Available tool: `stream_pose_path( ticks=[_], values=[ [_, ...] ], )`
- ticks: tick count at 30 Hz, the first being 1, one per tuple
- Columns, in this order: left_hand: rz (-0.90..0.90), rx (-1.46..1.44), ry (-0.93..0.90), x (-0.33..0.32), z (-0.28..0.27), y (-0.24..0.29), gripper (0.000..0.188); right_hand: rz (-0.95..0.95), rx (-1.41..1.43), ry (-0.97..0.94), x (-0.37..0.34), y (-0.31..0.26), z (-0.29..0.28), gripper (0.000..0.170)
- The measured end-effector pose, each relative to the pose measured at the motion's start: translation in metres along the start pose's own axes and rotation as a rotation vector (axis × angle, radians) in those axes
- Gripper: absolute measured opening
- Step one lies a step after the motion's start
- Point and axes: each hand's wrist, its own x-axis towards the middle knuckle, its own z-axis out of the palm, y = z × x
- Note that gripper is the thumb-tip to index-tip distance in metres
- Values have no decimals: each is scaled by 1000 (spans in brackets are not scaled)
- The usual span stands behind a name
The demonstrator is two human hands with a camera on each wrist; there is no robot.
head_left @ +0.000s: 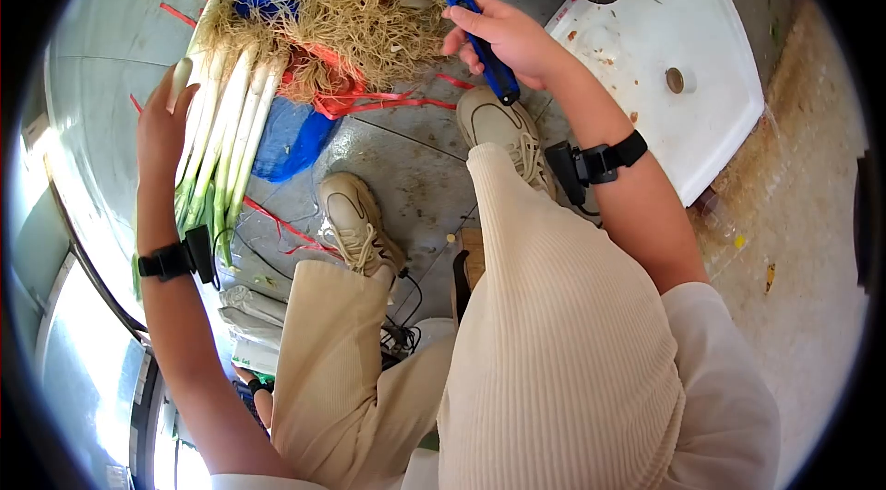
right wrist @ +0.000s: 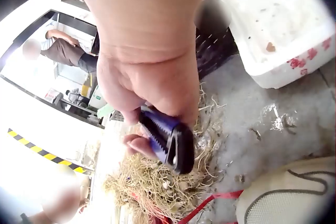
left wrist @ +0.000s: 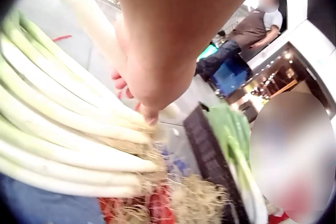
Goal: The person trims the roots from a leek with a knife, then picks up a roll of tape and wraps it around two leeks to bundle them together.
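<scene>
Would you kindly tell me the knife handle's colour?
The handle is blue and black, clearest in the head view.

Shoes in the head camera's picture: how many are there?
2: the left shoe on the grey floor, the right shoe just below the blue knife in the right hand. Others could be hidden.

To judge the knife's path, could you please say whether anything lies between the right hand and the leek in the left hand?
Yes: in the head view, the root pile and other leeks lie between the right hand and held leek.
</scene>
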Motion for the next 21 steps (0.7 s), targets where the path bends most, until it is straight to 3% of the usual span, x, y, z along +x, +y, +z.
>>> stream_pose_path(
  ticks=[4,6,8,11,21],
  values=[
    [32,-75,100,3,36,-53,50,-33,-161,130,10,8,2,25],
    [16,-27,66,3,51,-59,48,-34,-244,160,10,8,4,24],
    [3,23,34,5,62,-62,47,-123,-423,228,14,10,3,34],
    [9,74,134,5,68,-61,46,-199,-676,338,20,15,-1,37],
    [31,29,228,-12,74,-51,46,-243,-672,423,17,8,3,39]
  ],
)
